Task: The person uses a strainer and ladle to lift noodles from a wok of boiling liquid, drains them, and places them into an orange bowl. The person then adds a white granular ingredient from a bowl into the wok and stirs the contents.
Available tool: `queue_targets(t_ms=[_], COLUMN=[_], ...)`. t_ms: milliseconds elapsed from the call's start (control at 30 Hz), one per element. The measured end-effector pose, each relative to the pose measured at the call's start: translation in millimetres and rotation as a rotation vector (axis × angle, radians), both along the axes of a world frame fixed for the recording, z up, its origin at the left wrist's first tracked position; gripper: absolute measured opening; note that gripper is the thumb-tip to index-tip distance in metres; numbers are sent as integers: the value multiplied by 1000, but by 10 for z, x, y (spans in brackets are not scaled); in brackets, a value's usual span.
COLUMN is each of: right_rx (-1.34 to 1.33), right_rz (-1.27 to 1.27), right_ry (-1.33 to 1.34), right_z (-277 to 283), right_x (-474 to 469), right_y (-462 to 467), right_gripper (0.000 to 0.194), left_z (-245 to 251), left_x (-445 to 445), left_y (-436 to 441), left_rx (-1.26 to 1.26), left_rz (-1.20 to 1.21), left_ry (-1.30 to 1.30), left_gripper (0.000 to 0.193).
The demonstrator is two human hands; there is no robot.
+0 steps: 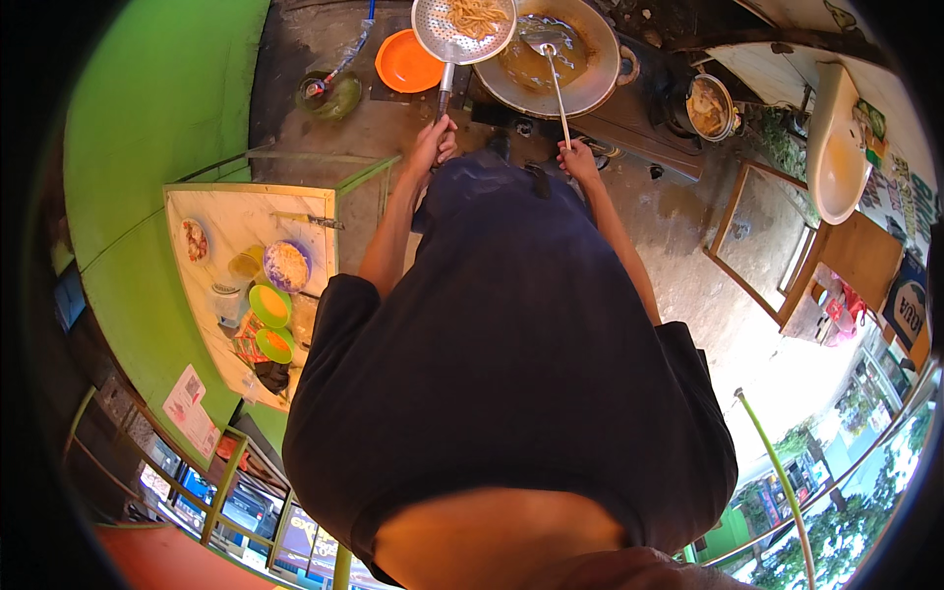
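Note:
My left hand (436, 144) grips the dark handle of a perforated metal strainer (434, 37). Fried brown strips (478, 18) lie in its bowl, which overlaps the left rim of a large metal wok (509, 87). Oil (571, 66) covers the wok's bottom. The long thin handle of a metal spatula (558, 85) is in my right hand (579, 160), and the spatula's blade rests in the oil. Just left of the wok, partly under the strainer, sits an orange plastic bowl (407, 65).
A green gas cylinder (343, 99) with a hose stands at the far left. The left table (221, 295) bears a knife (306, 220), a purple bowl (287, 265) and green bowls (270, 306). Rightward are a filled pot (709, 109), a washbasin (837, 162) and a wood-framed glass panel (763, 236).

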State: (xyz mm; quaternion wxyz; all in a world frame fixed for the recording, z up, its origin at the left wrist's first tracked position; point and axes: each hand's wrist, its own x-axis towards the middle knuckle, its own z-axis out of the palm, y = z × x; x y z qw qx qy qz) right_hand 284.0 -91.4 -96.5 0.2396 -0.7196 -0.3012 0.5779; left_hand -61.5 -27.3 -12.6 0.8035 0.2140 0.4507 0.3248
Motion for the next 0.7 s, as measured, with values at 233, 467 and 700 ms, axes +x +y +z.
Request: queue_targets(t_ms=[233,467,700], right_rx=[-34,-17,-24], right_rz=[40,57,48], right_ry=[0,15,13], right_z=[19,76,117], right_x=[22,43,54], right_y=[-41,-40,-56], right_gripper=[22,21,21], left_z=[-259,-950,-997], left_x=[-220,-662,-707], left_y=[-22,-48,14], left_rx=[-59,-133,-187], left_rz=[357,460,431], left_ry=[-85,275,127], left_gripper=[29,31,31])
